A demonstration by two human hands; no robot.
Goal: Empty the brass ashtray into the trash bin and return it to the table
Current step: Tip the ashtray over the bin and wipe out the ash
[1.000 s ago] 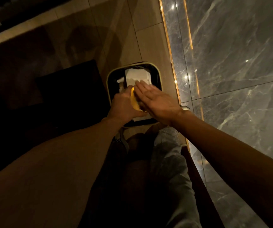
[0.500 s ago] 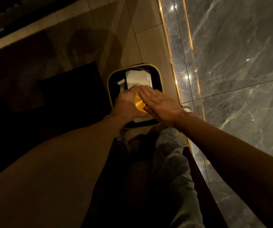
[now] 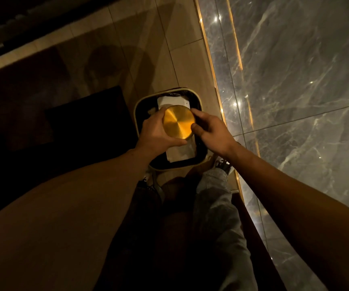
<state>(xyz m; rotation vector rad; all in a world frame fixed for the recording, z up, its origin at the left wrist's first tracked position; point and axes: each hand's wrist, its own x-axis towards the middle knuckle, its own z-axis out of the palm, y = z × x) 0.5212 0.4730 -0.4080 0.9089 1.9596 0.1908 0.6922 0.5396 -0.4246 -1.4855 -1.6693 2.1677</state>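
Note:
The round brass ashtray [image 3: 178, 122] is held upside down over the trash bin [image 3: 136, 110], its flat golden base facing me. My left hand [image 3: 155, 134] grips its left and lower edge. My right hand [image 3: 210, 133] touches its right edge with thumb and fingertips. The bin is a rounded square with a pale rim and a black liner. White paper [image 3: 181, 153] lies inside it, partly hidden by the ashtray and my hands.
The bin stands on a beige tiled floor [image 3: 182, 57] beside a grey marble wall [image 3: 295, 80] with a lit gold strip along its base. A dark mat [image 3: 89, 118] lies to the bin's left. My legs and shoes [image 3: 221, 164] are just behind the bin.
The ashtray has turned from edge-on to flat, base up. My right hand has come off its face and now touches only its right edge.

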